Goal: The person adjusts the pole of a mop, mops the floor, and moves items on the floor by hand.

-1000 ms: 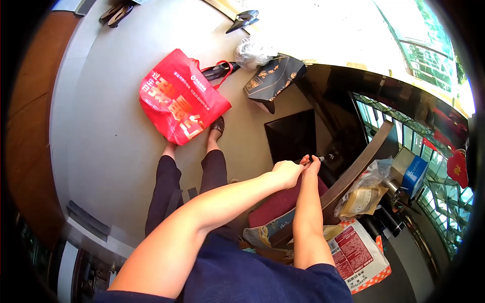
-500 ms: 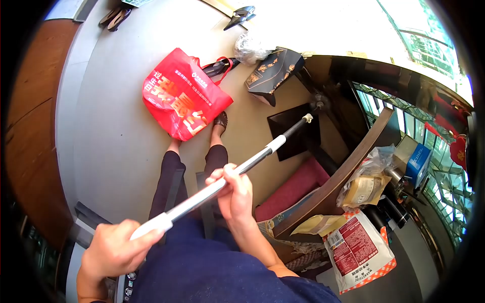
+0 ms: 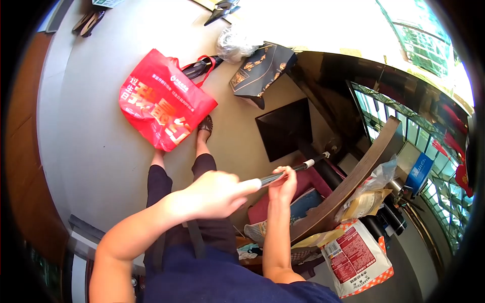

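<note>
A long grey pole with white sleeves [image 3: 272,179] points away to the right across my front. My left hand [image 3: 214,194] is closed around its near end, with the thumb side towards the shaft. Just ahead, my right hand [image 3: 284,186] pinches the shaft with bent fingers. The far end of the pole reaches beside the curved wooden edge [image 3: 348,179], over the dark shapes there; whatever is attached at that end is too small to make out. Below the right hand lies a dark red cushion [image 3: 260,208].
A red shopping bag [image 3: 169,108] stands on the floor by my feet. Beyond it are a black patterned bag [image 3: 265,70], a clear plastic bag [image 3: 235,45] and a black square base [image 3: 287,129]. At right lie a white printed package [image 3: 353,257] and a blue box [image 3: 420,169].
The pole has swung to the right and lies at a flatter angle. My left hand moved right and forward with it, and my right hand shifted right. The view turned slightly.
</note>
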`<action>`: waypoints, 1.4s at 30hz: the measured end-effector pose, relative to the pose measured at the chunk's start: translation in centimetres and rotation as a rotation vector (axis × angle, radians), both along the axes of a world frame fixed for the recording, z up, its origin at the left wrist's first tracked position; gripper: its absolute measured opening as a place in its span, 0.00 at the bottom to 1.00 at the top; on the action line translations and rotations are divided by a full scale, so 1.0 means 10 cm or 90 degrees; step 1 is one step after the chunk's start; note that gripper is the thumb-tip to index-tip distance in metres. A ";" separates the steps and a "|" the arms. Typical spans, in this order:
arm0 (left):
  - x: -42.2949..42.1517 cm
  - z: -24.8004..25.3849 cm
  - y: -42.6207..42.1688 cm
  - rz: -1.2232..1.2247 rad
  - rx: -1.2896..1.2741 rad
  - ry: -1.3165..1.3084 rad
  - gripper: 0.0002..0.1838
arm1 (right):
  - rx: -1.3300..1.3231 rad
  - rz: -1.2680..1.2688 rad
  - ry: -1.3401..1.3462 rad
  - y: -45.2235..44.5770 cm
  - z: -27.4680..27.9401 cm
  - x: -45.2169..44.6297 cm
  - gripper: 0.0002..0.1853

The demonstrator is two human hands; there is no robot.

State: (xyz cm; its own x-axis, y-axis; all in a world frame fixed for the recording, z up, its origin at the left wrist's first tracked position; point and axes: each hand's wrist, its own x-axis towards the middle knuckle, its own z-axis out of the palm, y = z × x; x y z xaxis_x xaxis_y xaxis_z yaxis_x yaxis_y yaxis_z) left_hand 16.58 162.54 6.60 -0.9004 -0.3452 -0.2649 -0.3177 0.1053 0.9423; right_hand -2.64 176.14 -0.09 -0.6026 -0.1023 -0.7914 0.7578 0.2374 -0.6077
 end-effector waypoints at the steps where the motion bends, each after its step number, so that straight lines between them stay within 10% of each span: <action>1: -0.28 -0.07 -0.08 -0.008 0.034 -0.011 0.17 | -0.022 -0.031 0.031 -0.02 -0.14 -0.22 0.04; 11: -1.00 0.79 -0.96 -0.178 -0.002 -0.061 0.09 | -0.149 -0.090 -0.119 -0.47 0.25 -0.62 0.05; 27: -1.04 -0.60 -0.01 -0.048 -0.223 -0.134 0.20 | 0.032 -0.029 -0.178 -0.29 -1.09 -0.97 0.11; 33: 0.26 0.27 -0.29 0.053 -0.252 -0.259 0.20 | -0.038 0.077 -0.225 -0.68 -0.41 0.48 0.05; 42: 2.12 2.04 0.04 0.037 -0.350 -0.375 0.27 | -0.397 0.127 -0.782 -0.73 1.03 2.00 0.04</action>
State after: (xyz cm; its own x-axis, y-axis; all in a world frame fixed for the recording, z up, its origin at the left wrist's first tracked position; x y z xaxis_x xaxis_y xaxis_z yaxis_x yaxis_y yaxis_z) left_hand 37.80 162.99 27.03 -0.6425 -0.6059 -0.4692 -0.7651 0.4735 0.4363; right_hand 17.38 168.84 10.18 0.5037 -0.6315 -0.5895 0.8633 0.3428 0.3705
